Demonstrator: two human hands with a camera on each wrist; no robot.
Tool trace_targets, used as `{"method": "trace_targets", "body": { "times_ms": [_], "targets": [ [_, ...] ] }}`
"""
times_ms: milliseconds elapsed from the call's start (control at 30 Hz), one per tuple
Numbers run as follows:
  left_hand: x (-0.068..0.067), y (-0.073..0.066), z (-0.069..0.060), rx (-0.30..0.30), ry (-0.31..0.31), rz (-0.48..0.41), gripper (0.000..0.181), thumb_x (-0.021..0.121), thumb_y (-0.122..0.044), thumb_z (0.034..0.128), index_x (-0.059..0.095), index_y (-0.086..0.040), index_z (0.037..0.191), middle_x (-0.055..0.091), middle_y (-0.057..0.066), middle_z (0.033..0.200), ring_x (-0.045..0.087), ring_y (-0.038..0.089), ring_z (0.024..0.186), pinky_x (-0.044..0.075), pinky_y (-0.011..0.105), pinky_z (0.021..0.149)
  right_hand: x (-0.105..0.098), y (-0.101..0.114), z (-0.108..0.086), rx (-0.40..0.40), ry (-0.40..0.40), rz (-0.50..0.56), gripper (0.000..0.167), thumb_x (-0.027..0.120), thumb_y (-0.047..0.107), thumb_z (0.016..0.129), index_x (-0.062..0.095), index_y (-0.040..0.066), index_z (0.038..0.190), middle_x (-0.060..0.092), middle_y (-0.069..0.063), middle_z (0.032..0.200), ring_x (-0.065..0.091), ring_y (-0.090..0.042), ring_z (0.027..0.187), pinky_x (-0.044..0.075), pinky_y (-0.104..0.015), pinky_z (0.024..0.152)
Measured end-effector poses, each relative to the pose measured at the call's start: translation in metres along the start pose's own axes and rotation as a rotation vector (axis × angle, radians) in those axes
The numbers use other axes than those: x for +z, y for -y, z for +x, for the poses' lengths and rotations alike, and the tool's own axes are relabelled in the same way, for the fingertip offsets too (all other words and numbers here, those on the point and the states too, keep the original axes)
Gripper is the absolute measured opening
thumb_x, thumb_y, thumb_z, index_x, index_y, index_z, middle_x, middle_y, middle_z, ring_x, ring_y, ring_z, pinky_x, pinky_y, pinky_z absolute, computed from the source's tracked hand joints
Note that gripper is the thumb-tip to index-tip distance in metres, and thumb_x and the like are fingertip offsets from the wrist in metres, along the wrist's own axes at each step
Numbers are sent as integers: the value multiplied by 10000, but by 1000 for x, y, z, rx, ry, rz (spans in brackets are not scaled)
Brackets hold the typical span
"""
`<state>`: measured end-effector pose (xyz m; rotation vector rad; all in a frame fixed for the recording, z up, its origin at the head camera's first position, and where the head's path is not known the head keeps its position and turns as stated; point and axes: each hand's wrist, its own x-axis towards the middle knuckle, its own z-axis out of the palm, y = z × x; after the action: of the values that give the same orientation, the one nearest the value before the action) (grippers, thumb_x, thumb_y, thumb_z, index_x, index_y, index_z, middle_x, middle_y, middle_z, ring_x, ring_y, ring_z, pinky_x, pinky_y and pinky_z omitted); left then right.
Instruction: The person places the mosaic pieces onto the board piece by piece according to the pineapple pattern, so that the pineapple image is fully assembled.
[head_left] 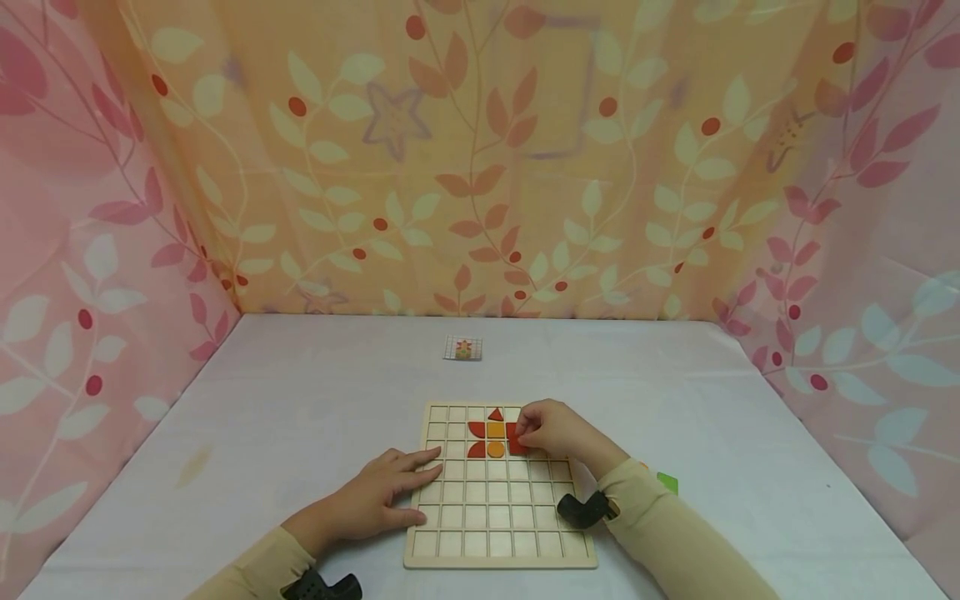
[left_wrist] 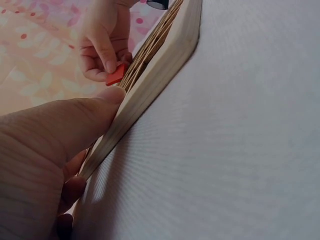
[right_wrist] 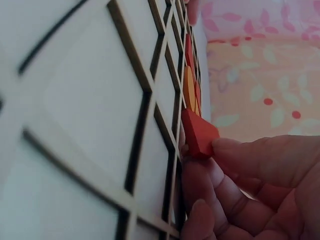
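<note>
A wooden grid board [head_left: 498, 518] lies on the white cloth in the head view. My right hand [head_left: 558, 429] pinches a red piece [right_wrist: 200, 135] between thumb and fingers, over the board's upper right cells. The piece looks tilted in the right wrist view. Left of it sit a red triangle [head_left: 496, 414], an orange square [head_left: 496, 430], an orange circle [head_left: 496, 450] and two red curved-edge pieces [head_left: 477, 430]. Another red patch by the right fingertips is partly hidden. My left hand [head_left: 378, 492] touches the board's left edge, its fingers spread and thumb on the frame.
A small card [head_left: 463, 348] with a coloured figure on a grid lies beyond the board. A green piece [head_left: 667, 482] and a bit of orange [head_left: 643, 466] show beside the right sleeve. Patterned curtains [head_left: 480, 167] surround the table.
</note>
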<state>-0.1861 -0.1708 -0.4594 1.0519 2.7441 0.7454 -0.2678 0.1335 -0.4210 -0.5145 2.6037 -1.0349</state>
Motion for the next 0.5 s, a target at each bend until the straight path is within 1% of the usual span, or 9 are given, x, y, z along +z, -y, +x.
{"method": "trace_targets", "body": {
  "times_ms": [67, 300, 500],
  "targets": [
    [0, 1, 0, 3, -4, 1, 675, 544, -561, 826, 396, -227, 1394, 259, -64, 1488, 358, 70, 1077, 308, 374, 888, 2, 3, 0, 6, -11, -15, 107, 685, 69, 793, 612, 117, 730, 552, 23, 625, 486, -132, 582, 409, -282, 538],
    [1, 2, 0, 12, -9, 1, 676, 538, -559, 829, 395, -215, 1393, 257, -50, 1491, 360, 67, 1074, 316, 370, 886, 5, 10, -2, 13, -11, -83, 165, 721, 133, 773, 596, 121, 665, 547, 39, 644, 469, -137, 641, 377, -288, 584],
    [1, 2, 0, 16, -9, -4, 676, 544, -554, 828, 398, -211, 1392, 258, -44, 1491, 363, 69, 1073, 313, 379, 888, 6, 10, -1, 48, -10, -72, 172, 730, 156, 766, 631, 121, 630, 564, 49, 601, 460, -130, 615, 364, -282, 561]
  ]
}}
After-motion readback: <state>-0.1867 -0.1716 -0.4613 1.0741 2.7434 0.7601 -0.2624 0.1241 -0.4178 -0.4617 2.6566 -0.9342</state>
